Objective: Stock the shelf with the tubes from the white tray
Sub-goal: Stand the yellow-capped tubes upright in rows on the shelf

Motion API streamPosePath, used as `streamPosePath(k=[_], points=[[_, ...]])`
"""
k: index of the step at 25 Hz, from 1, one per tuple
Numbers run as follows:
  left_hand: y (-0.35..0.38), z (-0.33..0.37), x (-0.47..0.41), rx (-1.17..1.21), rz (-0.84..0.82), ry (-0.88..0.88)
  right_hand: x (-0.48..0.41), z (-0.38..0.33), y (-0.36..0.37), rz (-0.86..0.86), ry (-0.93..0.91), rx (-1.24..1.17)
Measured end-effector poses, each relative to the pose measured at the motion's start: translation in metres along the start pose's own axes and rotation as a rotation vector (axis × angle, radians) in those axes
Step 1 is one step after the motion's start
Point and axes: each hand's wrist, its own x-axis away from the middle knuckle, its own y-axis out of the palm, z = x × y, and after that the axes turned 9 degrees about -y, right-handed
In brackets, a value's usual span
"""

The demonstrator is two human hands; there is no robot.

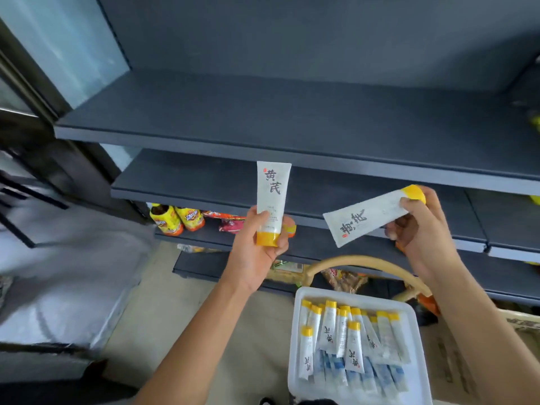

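your left hand (264, 229) grips one tube (272, 197) upright, cap down; your right hand (415, 220) grips another tube (368, 217) slanted; the shelf (204, 133) lies ahead, nearer the left

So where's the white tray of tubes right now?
The white plastic tray sits at the lower right of the head view, below the right hand, just in front of a curved tan handle.
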Motion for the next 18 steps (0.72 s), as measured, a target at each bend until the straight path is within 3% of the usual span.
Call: streamPosePath(k=[8,18], points=[[0.033,0.08,-0.043,-0.308,0.049,0.255,-0.053,-0.028,0.012,-0.076,-0.073,-0.168],[0.015,0.232,-0.157,-0.716,0.078,0.328,-0.11,-0.03,0.094,0.086,-0.053,-0.294]])
